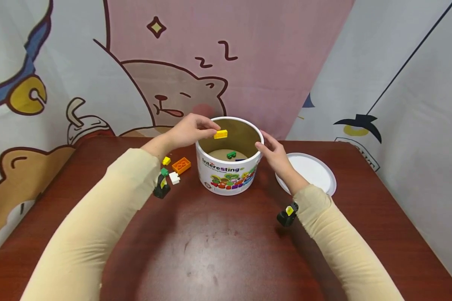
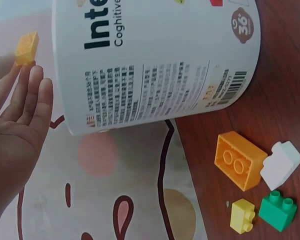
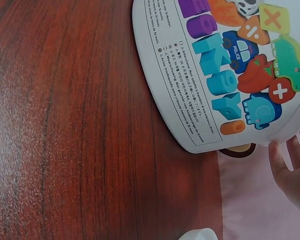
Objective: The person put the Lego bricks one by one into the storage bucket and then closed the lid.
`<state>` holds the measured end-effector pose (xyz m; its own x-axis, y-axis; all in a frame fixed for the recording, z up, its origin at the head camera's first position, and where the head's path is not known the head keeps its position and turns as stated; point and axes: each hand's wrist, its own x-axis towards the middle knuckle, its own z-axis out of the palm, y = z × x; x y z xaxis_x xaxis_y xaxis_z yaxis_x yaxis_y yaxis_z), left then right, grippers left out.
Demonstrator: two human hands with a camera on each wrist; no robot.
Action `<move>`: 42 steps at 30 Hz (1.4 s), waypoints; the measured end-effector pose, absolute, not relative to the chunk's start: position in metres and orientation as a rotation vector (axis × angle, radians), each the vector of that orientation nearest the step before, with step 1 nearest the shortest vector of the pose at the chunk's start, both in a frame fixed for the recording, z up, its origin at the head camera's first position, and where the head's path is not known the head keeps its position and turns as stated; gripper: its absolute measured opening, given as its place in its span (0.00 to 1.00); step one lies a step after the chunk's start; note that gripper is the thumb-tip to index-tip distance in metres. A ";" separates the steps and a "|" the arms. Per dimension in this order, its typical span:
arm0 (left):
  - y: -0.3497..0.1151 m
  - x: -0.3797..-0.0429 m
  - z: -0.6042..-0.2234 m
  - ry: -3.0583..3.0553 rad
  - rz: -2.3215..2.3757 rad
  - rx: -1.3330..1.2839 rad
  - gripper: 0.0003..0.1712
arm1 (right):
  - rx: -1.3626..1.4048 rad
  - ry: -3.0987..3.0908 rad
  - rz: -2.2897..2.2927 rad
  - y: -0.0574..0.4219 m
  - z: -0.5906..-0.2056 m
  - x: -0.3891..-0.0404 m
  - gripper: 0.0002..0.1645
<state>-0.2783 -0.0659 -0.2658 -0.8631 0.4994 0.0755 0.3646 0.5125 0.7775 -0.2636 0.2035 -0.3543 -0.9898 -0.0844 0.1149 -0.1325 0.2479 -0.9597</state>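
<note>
My left hand (image 1: pixel 192 130) pinches a yellow brick (image 1: pixel 220 134) between thumb and fingertips, over the mouth of a white bucket (image 1: pixel 226 190). The same brick (image 2: pixel 27 48) shows beside the bucket's upper edge in the left wrist view. My right hand (image 1: pixel 278 158) holds the bucket at the right of its rim, thumb toward the front and fingers farther back. Inside the bucket, a green brick (image 1: pixel 231 155) and a dark blue piece (image 1: pixel 240 159) lie on the bottom, the blue one partly hidden by the front wall.
Left of the bucket lie an orange brick (image 1: pixel 181 166), a white brick (image 1: pixel 174 178), a green brick (image 2: pixel 278 211) and a small yellow brick (image 1: pixel 166 161). A round white lid (image 1: pixel 316 171) rests on the brown table (image 1: pixel 211 251) at right, under my right forearm. A printed cloth (image 1: pixel 271 62) hangs behind.
</note>
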 end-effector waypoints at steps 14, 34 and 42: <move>-0.067 -0.281 -0.271 2.582 1.321 0.734 0.15 | 0.207 -2.449 1.871 0.203 -0.355 -0.264 0.31; -0.174 -0.281 -0.336 2.736 1.358 0.302 0.23 | 0.223 -2.414 1.908 0.203 -0.354 -0.265 0.31; -0.199 -0.274 -0.375 2.671 1.286 0.154 0.24 | 0.221 -2.419 1.901 0.202 -0.354 -0.265 0.31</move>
